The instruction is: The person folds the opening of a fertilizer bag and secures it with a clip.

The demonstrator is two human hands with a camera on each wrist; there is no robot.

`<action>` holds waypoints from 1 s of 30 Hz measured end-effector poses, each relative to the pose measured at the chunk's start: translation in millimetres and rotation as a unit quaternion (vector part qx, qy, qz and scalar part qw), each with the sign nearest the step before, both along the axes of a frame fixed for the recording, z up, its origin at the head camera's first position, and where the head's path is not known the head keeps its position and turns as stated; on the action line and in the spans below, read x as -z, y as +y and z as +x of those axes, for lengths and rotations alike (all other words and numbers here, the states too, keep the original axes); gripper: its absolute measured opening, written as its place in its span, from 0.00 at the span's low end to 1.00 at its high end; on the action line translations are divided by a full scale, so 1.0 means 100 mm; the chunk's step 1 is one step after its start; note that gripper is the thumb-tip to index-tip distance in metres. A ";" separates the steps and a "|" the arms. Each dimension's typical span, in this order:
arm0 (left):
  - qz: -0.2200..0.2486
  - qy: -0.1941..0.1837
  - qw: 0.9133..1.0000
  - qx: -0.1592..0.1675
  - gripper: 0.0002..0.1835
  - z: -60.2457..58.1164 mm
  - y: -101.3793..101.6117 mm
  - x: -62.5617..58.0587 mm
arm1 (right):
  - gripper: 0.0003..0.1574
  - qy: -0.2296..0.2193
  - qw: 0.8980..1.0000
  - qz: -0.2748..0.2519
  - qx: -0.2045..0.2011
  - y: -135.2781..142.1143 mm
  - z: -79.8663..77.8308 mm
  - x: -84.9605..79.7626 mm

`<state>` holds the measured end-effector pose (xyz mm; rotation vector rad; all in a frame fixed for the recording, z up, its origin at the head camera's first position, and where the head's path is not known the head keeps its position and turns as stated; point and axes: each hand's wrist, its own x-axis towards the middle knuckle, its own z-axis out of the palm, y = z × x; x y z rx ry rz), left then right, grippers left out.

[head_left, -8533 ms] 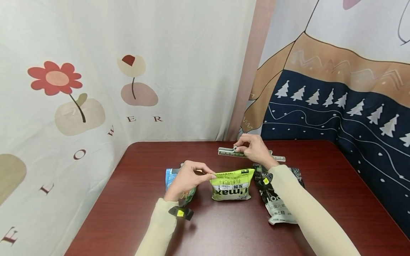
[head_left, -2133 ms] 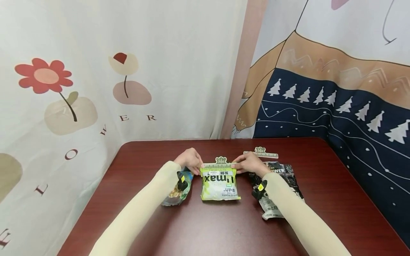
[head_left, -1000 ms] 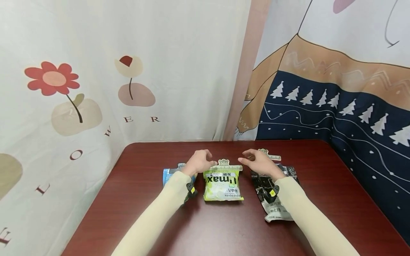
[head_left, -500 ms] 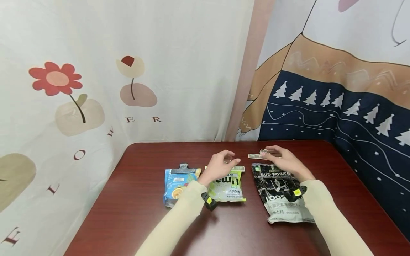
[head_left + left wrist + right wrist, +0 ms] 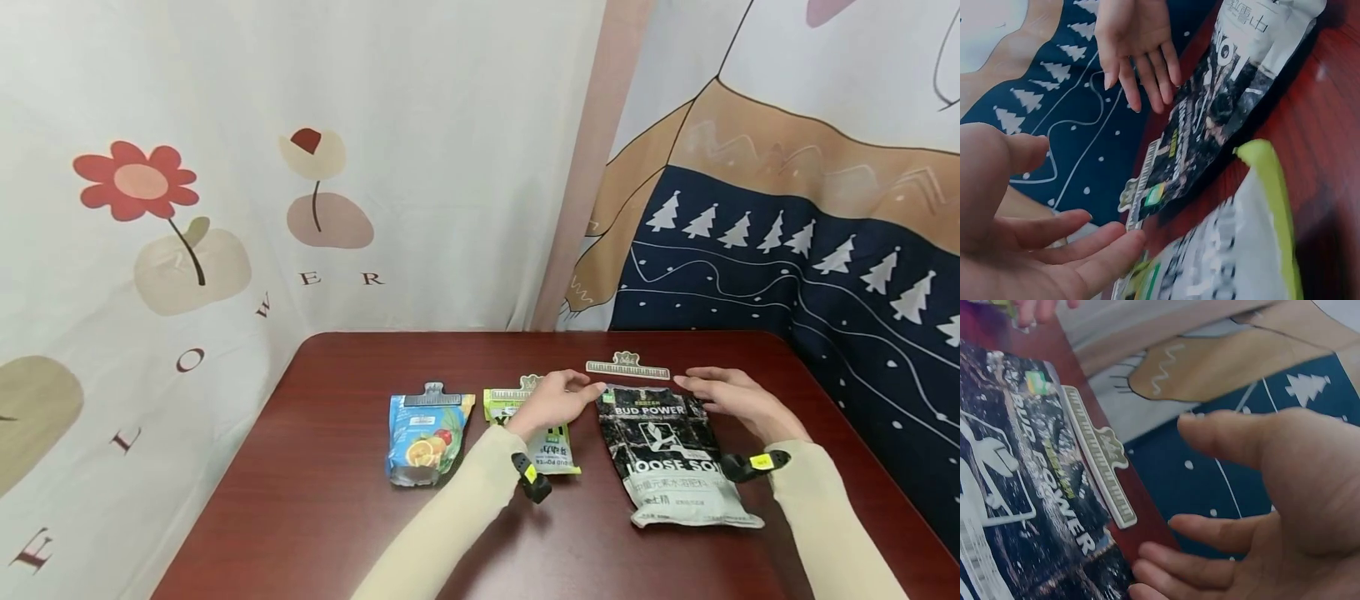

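Note:
A black and white bag printed BUD POWER (image 5: pixel 667 454) lies flat on the table. My left hand (image 5: pixel 551 404) is at its upper left corner, fingers extended and holding nothing. At the upper right corner is my right hand (image 5: pixel 750 404), its fingers loosely spread with nothing in them. A pale ruler-edged clip (image 5: pixel 627 367) lies just beyond the bag's top edge; the right wrist view shows the clip (image 5: pixel 1100 456) apart from any fingers. Partly hidden under my left hand is a yellow-green bag (image 5: pixel 555 454) with a similar clip (image 5: pixel 504 394) along its top.
To the left lies a blue bag with fruit pictures (image 5: pixel 423 442), a grey clip (image 5: pixel 432 397) across its top. The dark red table (image 5: pixel 315 500) ends at a white curtain (image 5: pixel 435 167) behind and a navy tree-patterned cloth (image 5: pixel 750 275) at the right.
A clip came onto the yellow-green bag's top, and both hands let go there. They have since moved right, to the two upper corners of the black bag. The blue bag is uncovered.

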<state>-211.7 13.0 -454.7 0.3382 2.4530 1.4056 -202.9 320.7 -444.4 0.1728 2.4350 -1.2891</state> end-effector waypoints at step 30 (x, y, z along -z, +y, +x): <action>-0.030 -0.098 0.992 -0.078 0.11 -0.03 0.53 0.20 | 0.25 -0.006 0.996 0.051 0.074 0.23 -0.01 0.32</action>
